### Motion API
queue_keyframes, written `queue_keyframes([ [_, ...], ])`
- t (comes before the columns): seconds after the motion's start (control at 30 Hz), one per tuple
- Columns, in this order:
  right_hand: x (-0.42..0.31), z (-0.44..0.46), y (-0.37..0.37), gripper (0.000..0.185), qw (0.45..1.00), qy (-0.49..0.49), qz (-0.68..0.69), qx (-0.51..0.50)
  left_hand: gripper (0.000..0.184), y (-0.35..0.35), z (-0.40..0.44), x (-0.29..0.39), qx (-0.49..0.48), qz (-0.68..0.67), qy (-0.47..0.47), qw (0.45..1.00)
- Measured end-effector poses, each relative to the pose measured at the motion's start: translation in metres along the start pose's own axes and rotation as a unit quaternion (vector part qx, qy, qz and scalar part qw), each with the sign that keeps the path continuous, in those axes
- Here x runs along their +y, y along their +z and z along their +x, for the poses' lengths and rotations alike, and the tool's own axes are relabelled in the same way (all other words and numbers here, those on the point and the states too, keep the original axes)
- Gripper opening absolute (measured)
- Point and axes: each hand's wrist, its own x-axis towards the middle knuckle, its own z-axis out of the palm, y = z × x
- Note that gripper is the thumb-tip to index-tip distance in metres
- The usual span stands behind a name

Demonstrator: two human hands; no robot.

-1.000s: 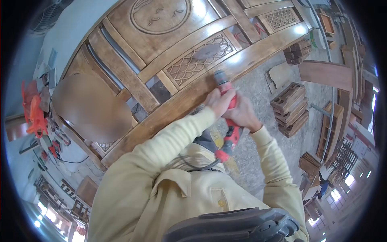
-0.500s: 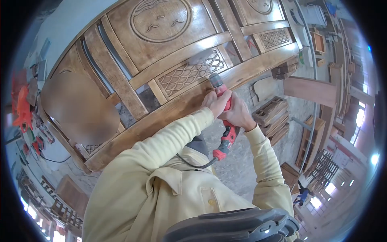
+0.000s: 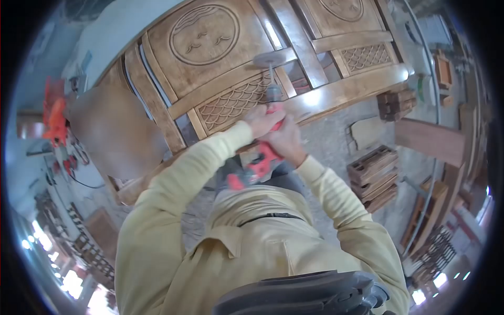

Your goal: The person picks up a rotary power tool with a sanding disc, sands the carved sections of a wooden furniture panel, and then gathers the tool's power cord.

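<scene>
Frame: a brown wood frame [image 3: 210, 90] is seen across the upper view, slanting down to the left; its left part is hidden by a blurred patch.
Shirt: a pale yellow, long-sleeved shirt [image 3: 262, 247] is worn; both sleeves are reached up towards the frame.
Floor: grey floor [image 3: 331, 135] is shown to the right of the hands, below the frame's lower rail.
Board: a flat reddish-brown board [image 3: 430, 142] is seen at the right, well apart from the hands.
Stack: shaped wood pieces are piled in a stack [image 3: 373, 178] on the floor, right of the right sleeve.
Roundel: a round carving [image 3: 205, 34] with wavy lines and bird-like marks is set in the frame's upper panel.
Lattice: a scale-patterned lattice [image 3: 231, 102] is set below that panel, just beyond the left hand.
Drill: a red and dark drill [image 3: 266, 155] is held in front of the body, chuck towards the frame, rear end down to the left.
Right hand: the drill is gripped by the right hand [image 3: 286, 139], closed, beside and slightly below the other.
Left hand: the drill's front, just behind the chuck, is gripped by the left hand [image 3: 261, 122], also closed; single fingers are blurred.
Disc: a grey disc [image 3: 270, 59] is carried on a thin shaft, over the crossbar's right end; whether wood is touched cannot be told.
Chuck: the shaft is held in a dark chuck [image 3: 273, 93].
</scene>
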Motion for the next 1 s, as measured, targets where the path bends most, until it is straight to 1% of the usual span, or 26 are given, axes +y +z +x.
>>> queue_keyframes([
  [0.03,0.000,-0.008,0.025,0.087,0.999,0.045,0.010,0.002,0.074,-0.015,-0.009,-0.004,-0.010,0.018,-0.004,1.000],
  [0.1,0.003,-0.027,0.074,0.090,0.985,0.092,0.145,0.016,0.073,-0.038,-0.023,-0.014,-0.129,0.188,0.006,0.974],
  [0.2,-0.011,-0.049,0.119,0.090,0.964,0.129,0.227,0.053,0.071,-0.060,-0.033,-0.024,-0.183,0.253,-0.002,0.950],
  [0.23,-0.013,-0.044,0.136,0.090,0.960,0.136,0.236,0.064,0.071,-0.067,-0.032,-0.024,-0.193,0.263,0.004,0.945],
  [0.27,-0.012,-0.036,0.153,0.077,0.957,0.130,0.247,0.081,0.071,-0.077,-0.034,-0.014,-0.191,0.293,0.009,0.937],
  [0.33,-0.021,-0.023,0.175,0.064,0.951,0.132,0.257,0.110,0.072,-0.087,-0.031,-0.009,-0.198,0.325,0.024,0.924],
  [0.37,-0.030,-0.013,0.183,0.060,0.944,0.125,0.243,0.183,0.073,-0.092,-0.023,-0.009,-0.185,0.338,0.039,0.922],
  [0.4,-0.040,-0.007,0.188,0.056,0.932,0.118,0.227,0.256,0.074,-0.097,-0.018,-0.009,-0.172,0.351,0.054,0.919],
  [0.5,-0.060,-0.010,0.192,0.054,0.916,0.138,0.253,0.280,0.071,-0.106,-0.023,-0.010,-0.170,0.367,0.064,0.912],
  [0.53,-0.066,-0.015,0.191,0.054,0.914,0.143,0.252,0.283,0.071,-0.110,-0.026,-0.021,-0.175,0.368,0.066,0.911],
  [0.6,-0.078,-0.023,0.188,0.056,0.951,0.159,0.202,0.174,0.070,-0.121,-0.031,-0.039,-0.185,0.330,0.054,0.924],
  [0.63,-0.079,-0.029,0.196,0.056,0.948,0.165,0.206,0.178,0.070,-0.122,-0.035,-0.047,-0.192,0.334,0.055,0.921],
  [0.67,-0.079,-0.036,0.206,0.070,0.940,0.179,0.235,0.171,0.070,-0.124,-0.047,-0.044,-0.197,0.341,0.062,0.917],
  [0.73,-0.089,-0.050,0.218,0.084,0.932,0.191,0.261,0.161,0.070,-0.130,-0.065,-0.053,-0.199,0.344,0.069,0.915],
  [0.83,-0.110,-0.070,0.233,0.083,0.940,0.187,0.229,0.169,0.071,-0.137,-0.081,-0.086,-0.195,0.314,0.081,0.925],
  [0.93,-0.118,-0.085,0.262,0.082,0.936,0.190,0.253,0.156,0.068,-0.147,-0.099,-0.115,-0.197,0.319,0.059,0.925],
  [1.0,-0.121,-0.098,0.271,0.083,0.924,0.200,0.290,0.145,0.065,-0.148,-0.118,-0.120,-0.191,0.300,0.074,0.932],
])
